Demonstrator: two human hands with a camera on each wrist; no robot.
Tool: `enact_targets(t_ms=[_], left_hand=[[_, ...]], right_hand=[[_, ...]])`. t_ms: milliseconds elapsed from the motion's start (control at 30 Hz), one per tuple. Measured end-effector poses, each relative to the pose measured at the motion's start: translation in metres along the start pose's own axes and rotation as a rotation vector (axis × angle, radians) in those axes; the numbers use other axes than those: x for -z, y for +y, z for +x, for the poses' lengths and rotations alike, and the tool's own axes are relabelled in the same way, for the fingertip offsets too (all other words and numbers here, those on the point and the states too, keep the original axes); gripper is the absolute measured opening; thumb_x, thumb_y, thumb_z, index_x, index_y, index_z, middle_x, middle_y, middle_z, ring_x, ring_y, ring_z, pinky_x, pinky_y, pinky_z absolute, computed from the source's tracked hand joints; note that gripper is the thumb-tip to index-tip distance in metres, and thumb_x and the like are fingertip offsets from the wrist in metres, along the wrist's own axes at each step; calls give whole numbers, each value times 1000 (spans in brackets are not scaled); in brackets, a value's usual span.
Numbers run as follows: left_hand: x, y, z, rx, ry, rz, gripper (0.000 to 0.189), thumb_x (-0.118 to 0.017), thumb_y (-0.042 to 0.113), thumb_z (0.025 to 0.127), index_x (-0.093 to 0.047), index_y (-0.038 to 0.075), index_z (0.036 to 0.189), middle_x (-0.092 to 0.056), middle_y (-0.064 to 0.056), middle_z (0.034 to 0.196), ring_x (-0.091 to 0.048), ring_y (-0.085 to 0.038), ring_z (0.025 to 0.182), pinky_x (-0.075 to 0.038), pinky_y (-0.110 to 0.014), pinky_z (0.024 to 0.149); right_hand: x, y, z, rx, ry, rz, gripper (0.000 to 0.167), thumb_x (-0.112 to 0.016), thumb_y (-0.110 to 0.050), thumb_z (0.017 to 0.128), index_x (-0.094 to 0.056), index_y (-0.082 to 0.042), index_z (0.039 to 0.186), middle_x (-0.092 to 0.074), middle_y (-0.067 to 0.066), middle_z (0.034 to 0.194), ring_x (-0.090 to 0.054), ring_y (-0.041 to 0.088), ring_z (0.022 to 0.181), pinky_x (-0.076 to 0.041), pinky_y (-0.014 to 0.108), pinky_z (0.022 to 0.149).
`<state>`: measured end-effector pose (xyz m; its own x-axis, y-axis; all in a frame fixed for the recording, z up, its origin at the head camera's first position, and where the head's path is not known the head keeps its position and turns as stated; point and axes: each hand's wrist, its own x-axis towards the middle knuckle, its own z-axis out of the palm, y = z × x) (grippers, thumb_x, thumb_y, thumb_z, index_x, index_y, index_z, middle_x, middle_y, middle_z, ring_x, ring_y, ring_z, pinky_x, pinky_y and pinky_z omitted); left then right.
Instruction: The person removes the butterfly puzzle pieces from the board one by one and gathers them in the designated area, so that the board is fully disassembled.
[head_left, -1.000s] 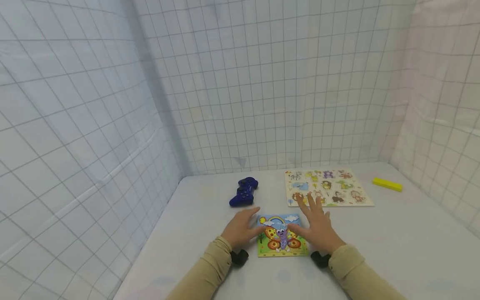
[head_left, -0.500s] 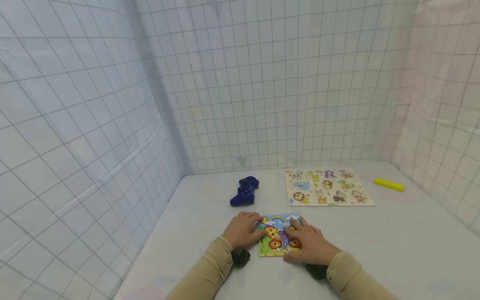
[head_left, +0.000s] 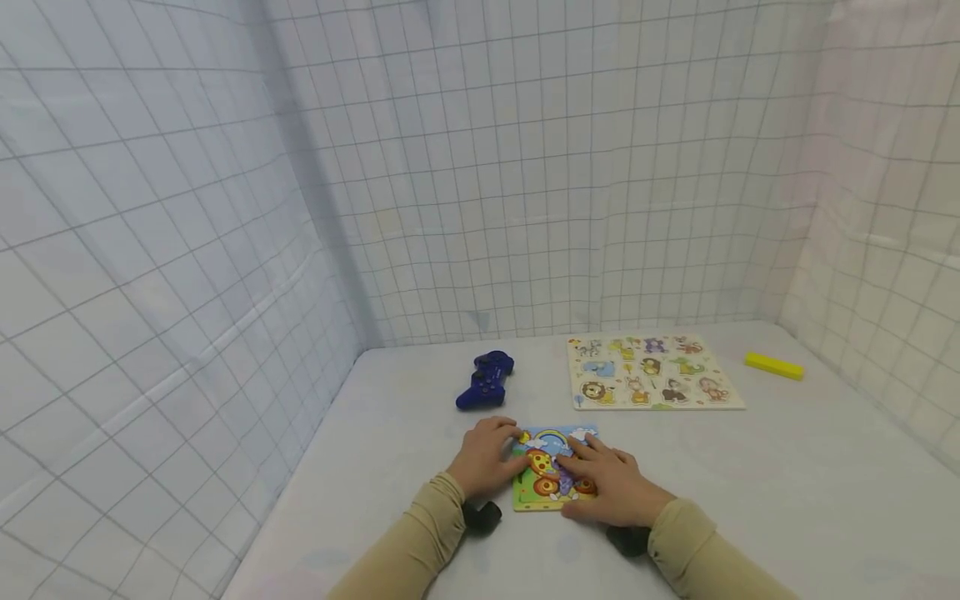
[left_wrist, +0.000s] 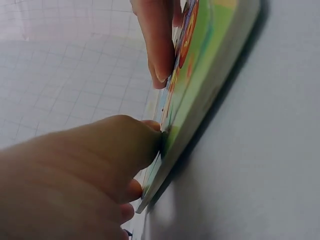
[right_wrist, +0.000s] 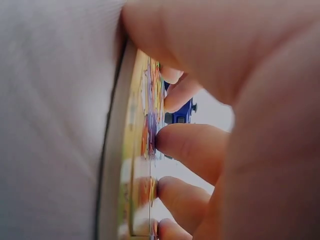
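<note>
A small butterfly jigsaw puzzle (head_left: 546, 492) lies flat on the white table between both hands. My left hand (head_left: 482, 458) steadies its left side. In the left wrist view the left thumb (left_wrist: 135, 142) presses the picture close to the edge, with the other fingers at the board's corner. From the right, my right hand (head_left: 611, 483) spreads over the puzzle and covers its right part. The right wrist view shows several fingertips (right_wrist: 170, 137) touching the printed face, while the right thumb (right_wrist: 145, 30) sits at the near edge.
Behind the puzzle lies a blue game controller (head_left: 487, 381). A larger animal puzzle board (head_left: 652, 372) lies at the back right, and a yellow bar (head_left: 774, 366) farther right. Gridded white cloth walls (head_left: 480, 167) close in the back and both sides.
The right hand has come down from above the board onto the puzzle's right part, its fingers drawn in. The left hand has settled against the left edge, its fingers bent closer.
</note>
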<state>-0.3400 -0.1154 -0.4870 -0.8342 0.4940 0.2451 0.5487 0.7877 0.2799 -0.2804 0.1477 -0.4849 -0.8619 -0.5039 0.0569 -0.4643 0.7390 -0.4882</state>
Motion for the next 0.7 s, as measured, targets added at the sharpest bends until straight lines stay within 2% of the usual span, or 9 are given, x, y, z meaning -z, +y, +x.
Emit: enact_targets(t_ms=[200,367,600,700], left_hand=[[-1,0,-1,-3,22,-44,36,-71,41,95,-70,16,121,-61,-7,138,-54,-32,132,-44,-56,106],[-2,1,0,-21,27,-43,35,-72,39,95,-70,15,121,-62,-7,136,-54,-31,131,-44,-56,106],[-2,0,0,-3,24,-170,35,-73,34,95,-65,12,121,-62,-10,136,-54,-33,133,-41,-55,112],[-2,0,1,-4,31,-193,37,-74,32,94,-64,10,122,-65,-9,131,-56,-32,130,-41,-54,111]], right_hand=[[-1,-11,2,26,-37,-41,79,-62,-69,91,-42,-30,158,-24,6,171,-9,46,157,-13,78,112],[-3,-14,3,9,-58,-45,78,-59,-70,93,-41,-32,158,-25,5,171,-11,43,158,-16,76,112],[-4,-10,2,37,-60,-36,77,-57,-67,94,-40,-29,159,-24,8,171,-11,46,157,-16,78,111],[-4,-10,2,34,-58,-34,77,-58,-67,94,-40,-30,159,-24,7,171,-11,46,157,-16,77,112]])
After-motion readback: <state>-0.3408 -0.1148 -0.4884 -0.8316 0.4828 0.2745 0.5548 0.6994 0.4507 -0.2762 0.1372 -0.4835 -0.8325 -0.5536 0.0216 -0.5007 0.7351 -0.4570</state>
